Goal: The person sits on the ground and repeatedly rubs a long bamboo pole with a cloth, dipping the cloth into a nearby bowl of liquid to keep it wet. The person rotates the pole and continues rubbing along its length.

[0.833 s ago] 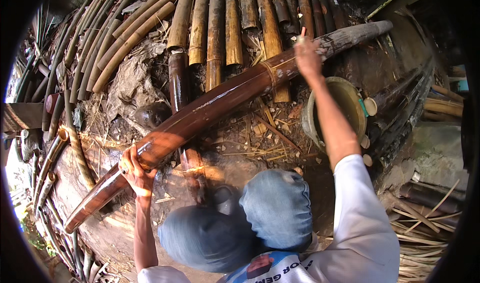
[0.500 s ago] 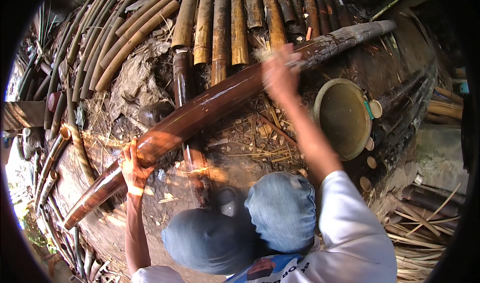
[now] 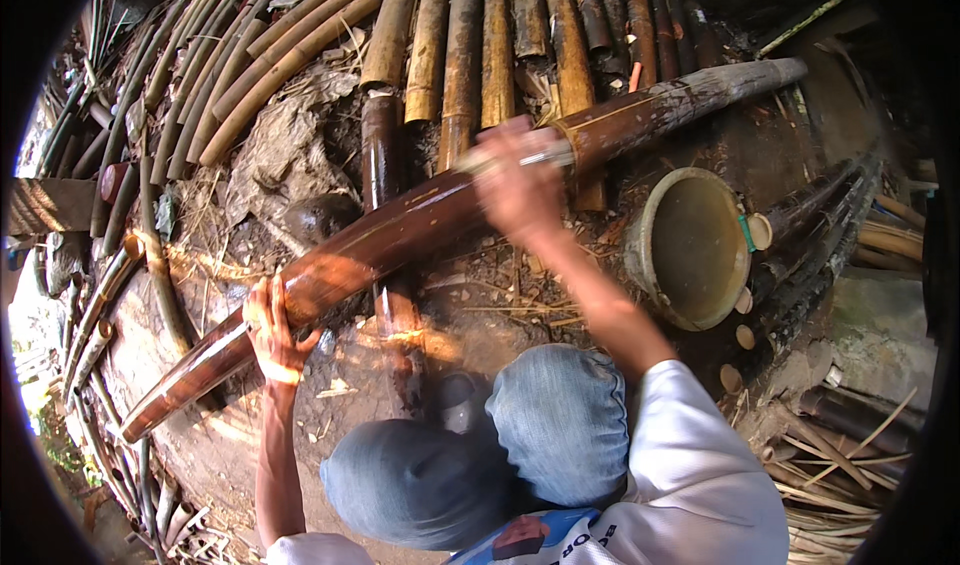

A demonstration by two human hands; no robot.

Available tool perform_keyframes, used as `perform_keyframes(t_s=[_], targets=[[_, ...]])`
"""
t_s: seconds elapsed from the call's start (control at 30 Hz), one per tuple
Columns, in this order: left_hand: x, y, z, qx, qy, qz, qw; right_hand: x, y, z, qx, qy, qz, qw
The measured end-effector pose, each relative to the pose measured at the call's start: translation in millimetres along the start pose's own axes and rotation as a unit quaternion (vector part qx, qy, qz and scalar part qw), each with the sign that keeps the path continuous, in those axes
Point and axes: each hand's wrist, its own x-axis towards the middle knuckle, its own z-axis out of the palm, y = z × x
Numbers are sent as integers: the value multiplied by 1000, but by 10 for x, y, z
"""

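A long, wet, dark brown bamboo pole (image 3: 400,227) runs slantwise from lower left to upper right, its far end greyish and pale. It crosses over a shorter dark bamboo length (image 3: 381,145) that points toward my knees. My left hand (image 3: 270,327) grips the pole's lower part, fingers over it and thumb apart on the near side. Around the pole's middle, my right hand (image 3: 522,190) is smeared by motion. Its fingers are closed over something pale, pressed on the pole's surface; blur hides what kind of thing it is.
A round basin (image 3: 645,255) of murky water stands right of my right forearm. Cut bamboo lengths (image 3: 465,55) lie in a row beyond the pole. Curved poles (image 3: 250,80) are stacked at far left, dark ones (image 3: 815,220) at right. Shavings (image 3: 510,300) litter the dirt ground.
My right hand has slid left and nearer along the pole with the pale thing. The pole has shifted slightly in view; my left hand keeps its hold.
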Motion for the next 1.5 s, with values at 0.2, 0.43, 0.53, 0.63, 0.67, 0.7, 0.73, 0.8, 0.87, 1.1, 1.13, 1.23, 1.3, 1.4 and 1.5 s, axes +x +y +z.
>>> perform_keyframes(t_s=[0.2,0.43,0.53,0.63,0.67,0.7,0.73,0.8,0.87,1.1,1.13,1.23,1.3,1.4,1.5], targets=[[238,-164,108,-31,10,-9,999,568,1134,-493,-37,-44,276,959],[415,-531,32,-64,-66,106,990,-106,-418,237,28,-25,-174,984],[278,-512,71,-115,-53,121,985,242,653,-371,-130,-32,127,983],[277,-496,99,-105,-70,118,985,517,1499,-654,-128,-1,230,965],[317,-494,90,-109,-109,83,985,543,1303,-647,-128,-27,260,957],[388,-511,58,-101,-160,52,981,484,986,-561,-72,-36,267,960],[457,-510,25,-94,-202,19,975,339,545,-415,-23,-24,223,974],[582,-485,-70,-148,-243,-24,958,-48,-249,-79,10,2,51,999],[672,-416,-183,-125,-276,-25,953,-318,-612,126,154,-89,-139,974],[714,28,-296,-622,-349,-114,692,350,1572,-752,-162,-8,200,966],[784,27,-309,-541,-375,-94,746,376,1662,-717,-153,8,239,959],[1122,-77,-330,-238,-491,-89,833,171,575,-452,27,-33,223,974],[1231,-188,-371,-244,-530,-138,800,-135,-135,-135,31,-75,66,995],[1168,-288,-386,-204,-464,-115,854,-174,7,-104,23,-57,-42,997],[661,-237,-311,-157,-222,-31,962,212,1207,-542,-78,51,154,984]])
